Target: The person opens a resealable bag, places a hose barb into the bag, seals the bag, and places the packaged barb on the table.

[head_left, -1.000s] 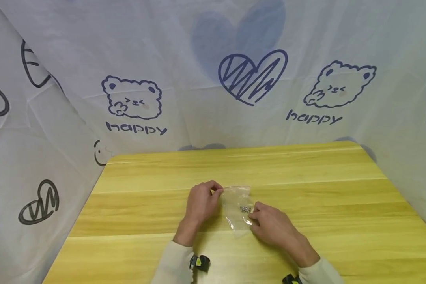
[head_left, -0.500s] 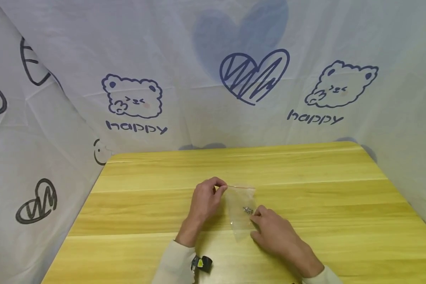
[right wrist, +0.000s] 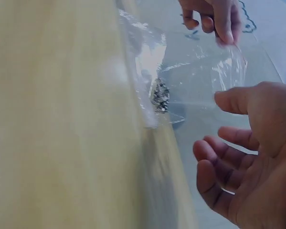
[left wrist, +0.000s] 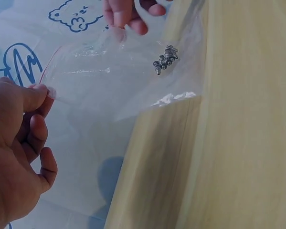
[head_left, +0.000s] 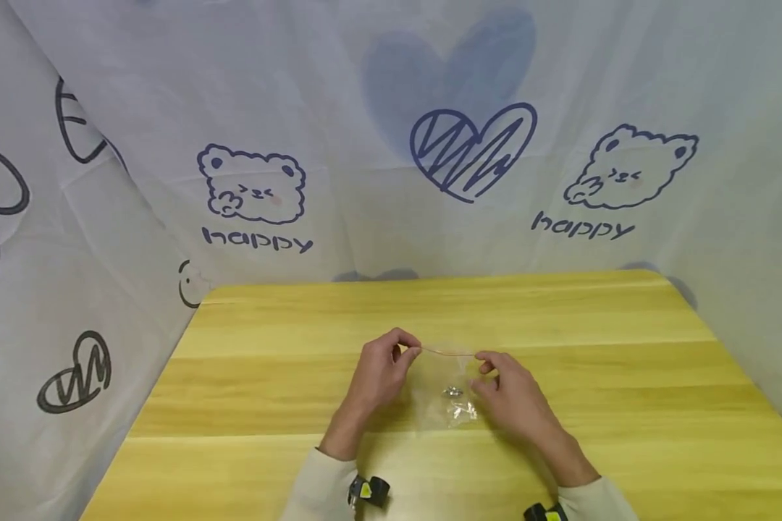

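A clear zip bag (head_left: 433,405) with a red line along its top edge hangs above the table. Several small metal screws (left wrist: 165,59) lie together inside it, visible as a shiny cluster in the right wrist view too. Thumb and forefinger of my left hand (head_left: 381,369) pinch the bag's top left corner. On the other side, my right hand (head_left: 515,398) is at the bag's right edge, its fingertips by the top right corner. In the right wrist view its thumb and loosely bent fingers stand apart, with a gap between them.
The wood-grain table (head_left: 267,405) extends around both hands. A white cloth (head_left: 365,217) printed with hearts and bears hangs behind the table and along its sides. Dark camera straps (head_left: 371,490) sit at the wrists.
My right hand has moved up from the bag's lower right side to its top right corner. The left hand keeps its pinch. The screws have shifted slightly lower in view with the bag.
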Demonstrator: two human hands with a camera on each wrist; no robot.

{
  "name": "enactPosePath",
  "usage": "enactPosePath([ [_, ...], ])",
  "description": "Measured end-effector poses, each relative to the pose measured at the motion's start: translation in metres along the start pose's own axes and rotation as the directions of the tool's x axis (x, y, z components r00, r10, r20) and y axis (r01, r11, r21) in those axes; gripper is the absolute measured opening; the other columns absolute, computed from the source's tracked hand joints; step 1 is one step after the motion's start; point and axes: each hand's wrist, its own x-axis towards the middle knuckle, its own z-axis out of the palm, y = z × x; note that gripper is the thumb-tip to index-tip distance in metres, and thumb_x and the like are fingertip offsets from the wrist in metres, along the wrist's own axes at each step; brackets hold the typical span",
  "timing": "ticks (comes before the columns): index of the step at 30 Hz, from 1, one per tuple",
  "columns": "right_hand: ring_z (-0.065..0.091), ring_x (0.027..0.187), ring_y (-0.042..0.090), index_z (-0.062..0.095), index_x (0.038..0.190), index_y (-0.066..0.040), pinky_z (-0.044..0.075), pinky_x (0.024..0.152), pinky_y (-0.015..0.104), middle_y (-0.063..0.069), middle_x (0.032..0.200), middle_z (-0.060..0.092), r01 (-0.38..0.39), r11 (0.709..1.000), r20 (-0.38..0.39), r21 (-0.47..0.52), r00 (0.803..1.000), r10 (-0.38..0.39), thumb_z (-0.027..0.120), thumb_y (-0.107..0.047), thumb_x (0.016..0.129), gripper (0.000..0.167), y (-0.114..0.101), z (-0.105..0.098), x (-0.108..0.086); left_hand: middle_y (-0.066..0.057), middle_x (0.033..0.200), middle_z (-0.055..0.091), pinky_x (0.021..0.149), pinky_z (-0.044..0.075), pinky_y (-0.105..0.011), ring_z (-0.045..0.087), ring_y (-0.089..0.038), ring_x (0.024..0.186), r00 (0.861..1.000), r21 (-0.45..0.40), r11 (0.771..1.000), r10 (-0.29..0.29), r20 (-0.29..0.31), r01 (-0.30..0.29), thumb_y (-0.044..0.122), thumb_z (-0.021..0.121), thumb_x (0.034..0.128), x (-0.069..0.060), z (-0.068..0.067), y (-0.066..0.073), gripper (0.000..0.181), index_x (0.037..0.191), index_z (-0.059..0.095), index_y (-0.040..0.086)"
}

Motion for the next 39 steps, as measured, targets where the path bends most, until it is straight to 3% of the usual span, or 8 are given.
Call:
enactPosePath([
  [9,0.06,0.084,0.011,0.069,0.115,-0.016,0.049,0.072,0.028,0.0,0.098,0.068,0.065,0.993,-0.084,0.095,0.995,-0.057,0.061,-0.03,0.095,0.025,-0.003,-0.008,0.012,0.001,0.083,0.067,0.054,0.038,-0.019,0.047,-0.009,0.061,0.999,-0.055,0.998,0.039,-0.027,-0.041,0.013,0.064,0.0932,0.001,-0.005,0.005,0.004,0.092,0.068,0.013],
  [18,0.051,0.067,0.007,0.071,0.104,-0.015,0.043,0.06,0.023,0.002,0.082,0.066,0.157,0.983,-0.129,0.092,0.981,-0.145,0.06,-0.028,0.096,0.019,-0.01,-0.019,0.009,0.002,0.086,0.067,0.055,0.039,-0.019,0.047,-0.009,0.063,0.998,-0.08,0.996,0.039,-0.04,-0.042,0.015,0.063,0.0939,-0.001,-0.007,0.008,0.004,0.094,0.067,0.014],
  [22,0.048,0.064,0.005,0.071,0.099,-0.017,0.042,0.058,0.023,-0.003,0.077,0.064,0.237,0.971,-0.189,0.009,0.954,-0.231,0.061,-0.023,0.095,0.012,-0.018,-0.032,0.005,0.0,0.085,0.066,0.057,0.038,-0.02,0.046,-0.011,0.062,0.995,-0.119,0.99,0.074,-0.067,-0.082,0.015,0.063,0.094,-0.001,-0.011,0.013,0.005,0.095,0.067,0.012],
  [26,0.045,0.064,0.002,0.07,0.092,-0.019,0.042,0.059,0.022,-0.01,0.078,0.062,0.329,0.935,-0.239,-0.136,0.905,-0.353,0.064,-0.018,0.092,0.006,-0.032,-0.049,0.002,-0.005,0.082,0.065,0.058,0.034,-0.02,0.04,-0.01,0.061,0.986,-0.148,0.979,0.123,-0.112,-0.139,0.008,0.065,0.0914,-0.002,-0.018,0.02,0.003,0.093,0.067,0.008],
  [30,0.045,0.067,0.001,0.068,0.09,-0.018,0.044,0.06,0.023,-0.01,0.08,0.06,0.416,0.878,-0.253,-0.238,0.846,-0.47,0.065,-0.017,0.091,0.004,-0.046,-0.064,-0.002,-0.004,0.082,0.066,0.059,0.032,-0.02,0.037,-0.008,0.061,0.962,-0.144,0.96,0.218,-0.163,-0.242,0.006,0.066,0.0895,-0.002,-0.023,0.026,0.005,0.093,0.068,0.009],
  [33,0.046,0.068,0.002,0.067,0.089,-0.017,0.046,0.061,0.023,-0.009,0.08,0.06,0.449,0.856,-0.289,-0.256,0.81,-0.511,0.066,-0.014,0.09,0.003,-0.053,-0.072,-0.003,-0.003,0.086,0.067,0.059,0.033,-0.02,0.038,-0.009,0.062,0.941,-0.137,0.941,0.282,-0.187,-0.309,0.009,0.066,0.091,-0.001,-0.026,0.031,0.005,0.095,0.067,0.01],
  [36,0.046,0.068,0.001,0.067,0.088,-0.017,0.046,0.061,0.021,-0.01,0.08,0.06,0.45,0.866,-0.322,-0.22,0.804,-0.5,0.067,-0.01,0.088,0.007,-0.056,-0.073,-0.003,-0.004,0.088,0.069,0.058,0.034,-0.021,0.039,-0.009,0.063,0.931,-0.142,0.933,0.298,-0.213,-0.331,0.011,0.066,0.0913,-0.002,-0.03,0.038,0.006,0.096,0.067,0.009],
  [39,0.047,0.068,0.001,0.068,0.087,-0.016,0.044,0.061,0.018,-0.01,0.08,0.061,0.438,0.883,-0.336,-0.167,0.817,-0.468,0.068,-0.01,0.088,0.007,-0.058,-0.071,-0.003,-0.005,0.088,0.069,0.058,0.035,-0.021,0.04,-0.009,0.063,0.931,-0.148,0.938,0.275,-0.24,-0.315,0.012,0.067,0.0907,-0.002,-0.034,0.044,0.006,0.096,0.066,0.008],
])
